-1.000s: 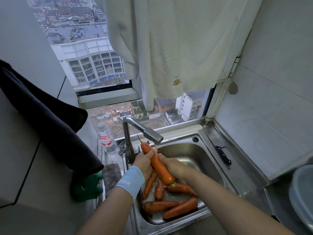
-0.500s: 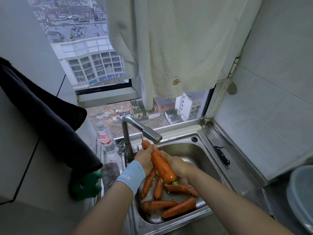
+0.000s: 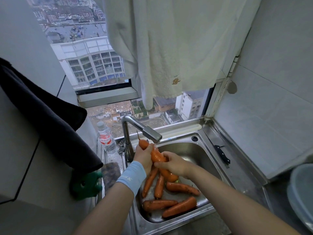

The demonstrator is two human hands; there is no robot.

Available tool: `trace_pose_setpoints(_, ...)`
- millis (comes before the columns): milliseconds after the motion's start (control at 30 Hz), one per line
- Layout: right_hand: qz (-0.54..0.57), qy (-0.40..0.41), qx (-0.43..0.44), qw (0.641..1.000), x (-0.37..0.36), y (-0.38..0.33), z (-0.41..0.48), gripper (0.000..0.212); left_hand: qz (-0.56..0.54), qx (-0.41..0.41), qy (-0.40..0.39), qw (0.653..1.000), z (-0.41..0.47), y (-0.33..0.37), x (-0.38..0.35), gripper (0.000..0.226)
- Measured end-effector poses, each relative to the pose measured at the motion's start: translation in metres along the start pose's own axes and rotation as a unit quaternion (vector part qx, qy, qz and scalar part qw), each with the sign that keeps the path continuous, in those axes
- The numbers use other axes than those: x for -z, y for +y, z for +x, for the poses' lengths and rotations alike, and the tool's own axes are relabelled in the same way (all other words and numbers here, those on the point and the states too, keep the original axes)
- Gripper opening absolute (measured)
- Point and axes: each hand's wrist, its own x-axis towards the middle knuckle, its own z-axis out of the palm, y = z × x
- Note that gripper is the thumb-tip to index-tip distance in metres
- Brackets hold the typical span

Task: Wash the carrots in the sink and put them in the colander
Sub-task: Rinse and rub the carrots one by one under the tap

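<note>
The big carrot (image 3: 156, 156) is under the tap (image 3: 150, 134), over the sink (image 3: 194, 150). The left hand (image 3: 144, 156) wraps its thin end; the right hand (image 3: 172, 162) curls round its middle. Best to turn it slowly and rub every side. Five more carrots (image 3: 169, 203) lie below.

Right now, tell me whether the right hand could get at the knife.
Probably yes, once freed: the right hand grips the carrot and must let go first. The knife lies bare on the ledge to its right, nothing between.
</note>
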Motion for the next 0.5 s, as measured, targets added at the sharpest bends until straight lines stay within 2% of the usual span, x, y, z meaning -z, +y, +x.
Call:
trace_pose_setpoints(133, 0.013, 0.028, 0.027, 0.999, -0.009, 0.001, 0.003, 0.039, -0.009, 0.003, 0.06, 0.998, -0.001, 0.012, -0.001, 0.046)
trace_pose_setpoints(200, -0.006, 0.041, 0.027, 0.999, -0.009, -0.001, 0.003, 0.045, -0.071, 0.022, 0.031, 0.997, -0.004, 0.019, 0.0, 0.045)
trace_pose_setpoints(267, -0.02, 0.045, 0.015, 0.999, -0.003, 0.0, 0.003, 0.055, -0.108, 0.034, -0.006, 0.994, -0.017, 0.024, -0.001, 0.033)
trace_pose_setpoints(333, 0.014, 0.038, -0.026, 0.999, 0.004, 0.003, 0.004, 0.064, -0.09, 0.021, -0.044, 0.995, -0.024, 0.022, 0.0, 0.028)
trace_pose_setpoints(400, 0.015, 0.04, -0.056, 0.997, 0.009, 0.004, 0.003, 0.064, -0.082, 0.006, -0.072, 0.994, -0.028, 0.019, -0.001, 0.029)
trace_pose_setpoints(500, -0.041, 0.042, -0.056, 0.997, 0.012, 0.001, 0.004, 0.065, -0.048, -0.001, -0.05, 0.998, -0.031, 0.014, -0.008, 0.024)
